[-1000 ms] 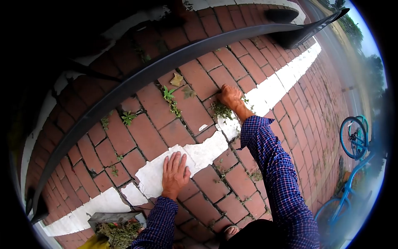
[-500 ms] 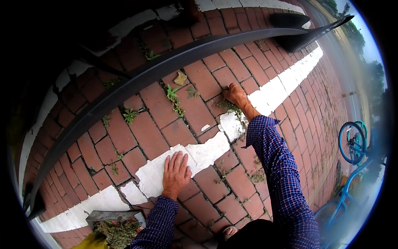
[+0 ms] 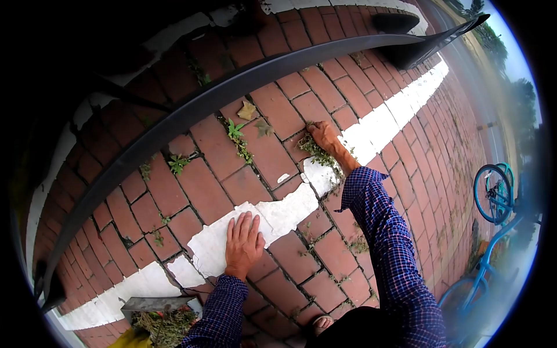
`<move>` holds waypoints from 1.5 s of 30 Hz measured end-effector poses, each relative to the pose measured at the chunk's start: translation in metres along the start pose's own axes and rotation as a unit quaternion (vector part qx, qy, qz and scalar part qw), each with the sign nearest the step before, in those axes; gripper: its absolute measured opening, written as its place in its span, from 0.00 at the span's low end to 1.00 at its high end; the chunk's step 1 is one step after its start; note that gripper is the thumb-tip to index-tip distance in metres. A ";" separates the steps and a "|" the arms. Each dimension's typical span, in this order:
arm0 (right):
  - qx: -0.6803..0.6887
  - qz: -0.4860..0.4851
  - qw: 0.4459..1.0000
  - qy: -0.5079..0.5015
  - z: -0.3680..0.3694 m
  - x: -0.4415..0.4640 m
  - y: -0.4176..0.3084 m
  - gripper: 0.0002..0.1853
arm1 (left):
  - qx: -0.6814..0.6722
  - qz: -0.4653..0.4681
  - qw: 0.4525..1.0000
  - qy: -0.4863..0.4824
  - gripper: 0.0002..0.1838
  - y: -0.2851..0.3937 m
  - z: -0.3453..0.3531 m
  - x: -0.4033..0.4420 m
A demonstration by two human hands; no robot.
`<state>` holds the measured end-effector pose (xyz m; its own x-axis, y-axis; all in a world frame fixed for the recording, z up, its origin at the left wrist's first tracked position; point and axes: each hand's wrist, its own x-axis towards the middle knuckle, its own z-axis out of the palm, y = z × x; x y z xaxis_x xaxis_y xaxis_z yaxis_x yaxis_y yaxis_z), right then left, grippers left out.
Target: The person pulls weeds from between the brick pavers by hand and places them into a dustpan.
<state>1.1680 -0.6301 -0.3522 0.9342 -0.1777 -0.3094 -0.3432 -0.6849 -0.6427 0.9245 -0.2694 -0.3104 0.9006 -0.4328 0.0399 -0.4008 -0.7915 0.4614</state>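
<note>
Green leafy weeds [image 3: 316, 152] are gripped in my right hand [image 3: 326, 137] at two o'clock; my left hand [image 3: 242, 249] lies flat, open. Loose weeds [image 3: 165, 329] fill the grey box [image 3: 152, 303] at seven; small green plants [image 3: 235, 131] at eleven stand unpicked.

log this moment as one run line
left hand: flat on white paint | right hand: gripping weeds | bin: dry plants inside

two hands [image 3: 244, 245] [image 3: 326, 138], two sleeves [image 3: 219, 313] [image 3: 390, 243] (a matching count), one foot [image 3: 322, 325]
</note>
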 end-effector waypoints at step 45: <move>-0.305 -0.270 0.903 0.138 -0.005 -0.201 0.037 0.11 | 0.062 0.023 0.998 0.022 0.30 0.008 0.005 -0.003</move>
<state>0.9684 -0.6236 -0.3105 0.9670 0.1864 0.1738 0.2080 -0.9713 -0.1157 0.9181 -0.2765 -0.3110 0.8865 -0.4520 0.0988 -0.4566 -0.8202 0.3446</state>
